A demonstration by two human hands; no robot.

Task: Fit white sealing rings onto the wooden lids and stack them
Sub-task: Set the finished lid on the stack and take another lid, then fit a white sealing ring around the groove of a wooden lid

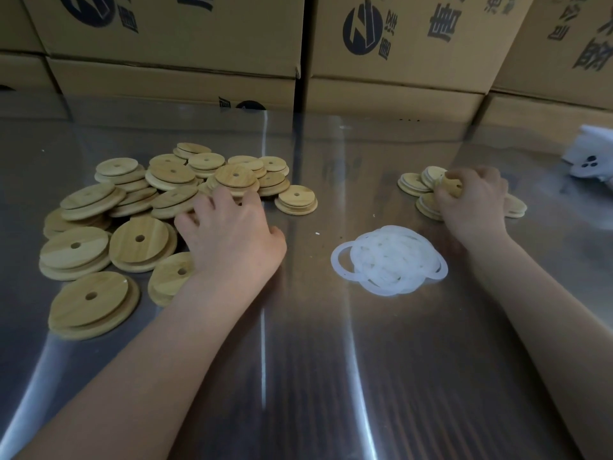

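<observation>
A loose heap of round wooden lids [139,207], each with a small hole, covers the left part of the steel table. My left hand [232,234] reaches into the heap's right side, fingers spread and bent over lids; whether it grips one is hidden. A pile of white sealing rings [391,260] lies in the middle right. Farther right, several lids fitted with rings [413,184] lie together. My right hand [471,200] grips a wooden lid [452,185] over that group.
Stacked printed cardboard boxes [398,54] form a wall right behind the table's far edge. A white crumpled object [593,154] lies at the far right. The shiny steel tabletop [298,360] reaches to the near edge.
</observation>
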